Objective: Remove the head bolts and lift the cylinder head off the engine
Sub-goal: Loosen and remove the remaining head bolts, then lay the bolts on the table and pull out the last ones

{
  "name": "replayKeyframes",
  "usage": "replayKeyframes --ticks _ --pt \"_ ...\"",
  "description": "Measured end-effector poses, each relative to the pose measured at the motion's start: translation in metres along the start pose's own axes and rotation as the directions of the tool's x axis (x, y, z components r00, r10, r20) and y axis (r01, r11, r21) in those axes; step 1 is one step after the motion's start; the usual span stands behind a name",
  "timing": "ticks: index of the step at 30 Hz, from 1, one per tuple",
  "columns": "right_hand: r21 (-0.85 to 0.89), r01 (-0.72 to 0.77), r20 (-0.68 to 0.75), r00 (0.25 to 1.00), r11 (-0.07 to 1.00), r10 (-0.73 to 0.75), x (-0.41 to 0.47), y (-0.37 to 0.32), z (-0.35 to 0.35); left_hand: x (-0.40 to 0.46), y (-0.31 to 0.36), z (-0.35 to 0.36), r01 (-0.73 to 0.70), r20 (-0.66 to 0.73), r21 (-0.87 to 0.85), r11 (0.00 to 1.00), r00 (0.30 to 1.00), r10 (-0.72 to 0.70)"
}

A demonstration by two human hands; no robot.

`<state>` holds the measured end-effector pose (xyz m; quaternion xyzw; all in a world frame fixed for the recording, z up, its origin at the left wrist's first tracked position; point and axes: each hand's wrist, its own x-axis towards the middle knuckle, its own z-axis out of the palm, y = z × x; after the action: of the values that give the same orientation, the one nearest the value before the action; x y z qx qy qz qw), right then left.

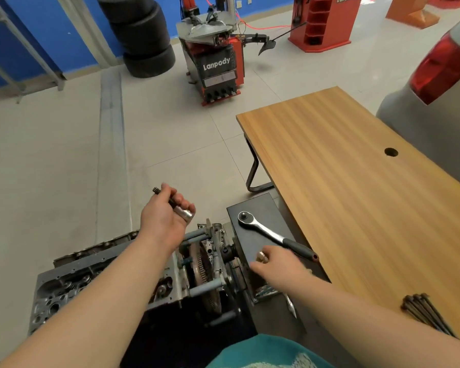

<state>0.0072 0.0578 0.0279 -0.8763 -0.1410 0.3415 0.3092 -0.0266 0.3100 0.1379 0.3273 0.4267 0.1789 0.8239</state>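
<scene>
Your left hand (168, 212) grips a bolt (170, 199) with a socket (185, 213) above the engine (91, 274). Your right hand (279, 264), loosely curled, holds nothing clear beside the ratchet (271, 233). Loose bolts (425, 312) lie on the wooden surface (343, 168).

Both forearms are bare and reach forward from the bottom of the view. The left arm runs up from the lower left, its wrist bent slightly, and the left hand (168, 211) is raised with its fingers curled round a dark bolt with a silver socket (184, 213) on its end. The right arm comes in from the lower right, lower than the left; the right hand (276, 264) has fingers bent downward and blurred, so its grip cannot be told
</scene>
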Motion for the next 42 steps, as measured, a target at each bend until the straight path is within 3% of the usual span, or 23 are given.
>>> replayKeyframes --ticks 2,4,8,17,23,26,29,33,36,42 --pt "-0.192 -0.059 -0.172 0.985 0.98 0.025 0.027 0.016 -0.014 -0.002 -0.014 -0.01 0.074 -0.034 -0.002 0.997 0.997 -0.074" --pt "-0.315 -0.099 -0.256 0.966 0.944 0.015 0.053 0.031 -0.027 -0.008 -0.034 -0.02 0.15 -0.069 -0.021 0.988 0.986 -0.151" --pt "-0.504 -0.103 -0.212 0.977 0.858 -0.008 0.082 0.049 -0.036 -0.017 -0.072 -0.034 0.272 -0.108 -0.057 0.961 0.955 -0.277" --pt "-0.753 0.004 -0.033 0.998 0.658 -0.045 0.08 0.053 -0.052 -0.014 -0.09 -0.031 0.343 -0.128 0.089 0.935 0.935 -0.331" --pt "-0.595 -0.083 -0.129 0.992 0.8 0.006 0.017 0.095 -0.063 -0.006 -0.115 -0.001 0.368 -0.077 0.363 0.856 0.927 -0.366" --pt "-0.507 -0.205 -0.251 0.964 0.837 0.084 -0.036 0.131 -0.057 -0.01 -0.149 0.024 0.316 -0.023 0.575 0.755 0.928 -0.371" --pt "-0.406 -0.348 -0.322 0.92 0.845 0.224 -0.091 0.168 -0.044 -0.028 -0.195 0.051 0.292 0.066 0.7 0.652 0.883 -0.466" --pt "-0.294 -0.5 -0.33 0.853 0.814 0.405 -0.154 0.22 -0.025 -0.067 -0.259 0.075 0.339 0.118 0.788 0.514 0.736 -0.667" --pt "-0.276 -0.555 -0.328 0.822 0.785 0.465 -0.188 0.258 -0.014 -0.088 -0.303 0.081 0.405 0.08 0.813 0.419 0.635 -0.768" --pt "-0.271 -0.583 -0.341 0.803 0.766 0.489 -0.206 0.314 -0.009 -0.105 -0.363 0.088 0.458 -0.057 0.83 0.318 0.637 -0.768"
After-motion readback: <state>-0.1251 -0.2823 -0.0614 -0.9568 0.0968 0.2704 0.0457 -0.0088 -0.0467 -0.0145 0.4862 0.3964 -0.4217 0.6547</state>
